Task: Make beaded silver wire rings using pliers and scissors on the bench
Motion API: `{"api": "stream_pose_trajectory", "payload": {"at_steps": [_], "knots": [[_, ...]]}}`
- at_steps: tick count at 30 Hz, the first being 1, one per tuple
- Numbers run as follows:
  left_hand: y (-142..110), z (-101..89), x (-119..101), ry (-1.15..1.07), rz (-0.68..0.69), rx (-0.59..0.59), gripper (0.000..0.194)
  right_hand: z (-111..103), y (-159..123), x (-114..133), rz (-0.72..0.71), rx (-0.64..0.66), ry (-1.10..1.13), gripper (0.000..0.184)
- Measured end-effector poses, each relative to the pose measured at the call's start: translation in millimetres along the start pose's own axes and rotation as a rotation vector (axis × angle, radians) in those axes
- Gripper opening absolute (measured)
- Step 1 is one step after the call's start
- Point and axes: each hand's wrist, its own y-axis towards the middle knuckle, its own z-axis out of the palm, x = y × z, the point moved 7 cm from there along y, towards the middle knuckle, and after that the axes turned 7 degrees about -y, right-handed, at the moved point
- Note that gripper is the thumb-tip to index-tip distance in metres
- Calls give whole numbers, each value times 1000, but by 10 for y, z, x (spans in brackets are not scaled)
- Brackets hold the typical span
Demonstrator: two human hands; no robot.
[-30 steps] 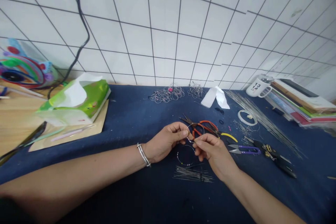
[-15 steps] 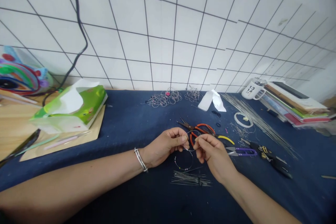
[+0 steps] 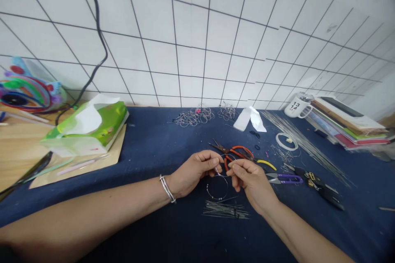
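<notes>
My left hand (image 3: pixel 194 171), with a silver bangle (image 3: pixel 167 188) on the wrist, pinches the top of a thin beaded wire ring (image 3: pixel 217 187) that hangs down over the blue cloth (image 3: pixel 154 148). My right hand (image 3: pixel 249 178) pinches the same ring from the other side, fingertips almost touching the left ones. Just behind the hands lie orange-handled scissors (image 3: pixel 235 152). A small bundle of short straight wires (image 3: pixel 225 210) lies below the ring, close to me.
Purple snips (image 3: pixel 284 178) and black pliers (image 3: pixel 321 187) lie right of my right hand. Long wires (image 3: pixel 304 141), a tape ring (image 3: pixel 286 141), a mug (image 3: pixel 296 107) and stacked books (image 3: pixel 345 125) sit at right. Finished wire rings (image 3: pixel 194 116) lie at the back. A green tissue pack (image 3: pixel 89 125) is left.
Both hands stay pinched on the wire ring and have shifted only slightly; the ring hangs a little lower. The head camera has moved a bit.
</notes>
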Motion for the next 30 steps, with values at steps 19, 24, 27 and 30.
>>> {"api": "stream_pose_trajectory", "payload": {"at_steps": [19,24,27,30], "knots": [[-7,56,-48,236,46,68,27,24,-21,32,-38,34,-146,24],[-7,43,-56,290,79,38,24,30,-24,24,-37,39,-149,24],[-18,33,-66,306,94,15,21,31,-24,17,-34,42,-140,24],[-33,31,-78,326,101,0,19,28,-24,13,-31,44,-133,23]]}}
